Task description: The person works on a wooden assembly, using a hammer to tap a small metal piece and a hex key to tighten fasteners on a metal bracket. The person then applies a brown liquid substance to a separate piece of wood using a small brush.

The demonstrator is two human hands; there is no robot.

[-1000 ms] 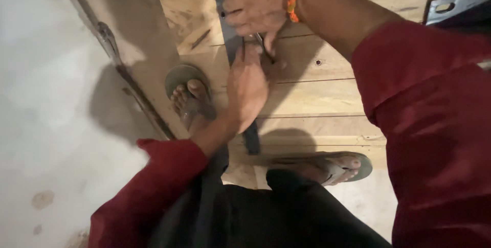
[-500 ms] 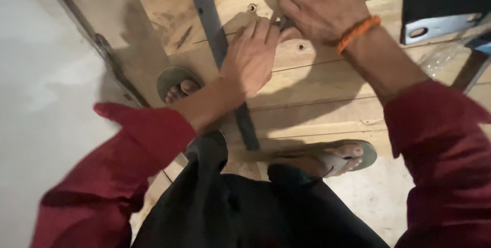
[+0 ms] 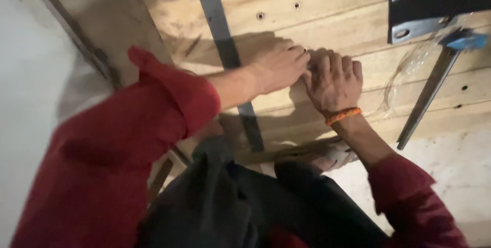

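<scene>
Fingertips of both hands are brought together over one spot on the pale wooden plank panel (image 3: pixel 327 18), just right of the dark flat metal strip (image 3: pixel 221 43) that is laid across the planks from twelve o'clock down toward six. The left hand (image 3: pixel 279 66) is reached in from nine o'clock with its fingers curled and bunched at the tips; the right hand (image 3: pixel 335 82), marked by an orange band on the wrist (image 3: pixel 342 115), is set against it from five o'clock with knuckles bent. Whatever small thing is pinched between them is hidden by the fingers, so it cannot be told what is gripped, only that both hands are closed over the meeting point and that the wood is touched there. How far the work has come is judged only roughly: two small screws or holes (image 3: pixel 279 10) are seen in the planks at twelve o'clock of the hands, more holes lie at three o'clock, and the strip is already in place, while the spot under the fingers appears unfinished. A grey metal bracket with holes (image 3: pixel 409 7) is placed at two o'clock, with a slanted dark metal bar (image 3: pixel 427 99) and a clear plastic bag (image 3: pixel 409 74) at three o'clock. A sandalled foot (image 3: pixel 327 156) is planted at six o'clock of the hands.
</scene>
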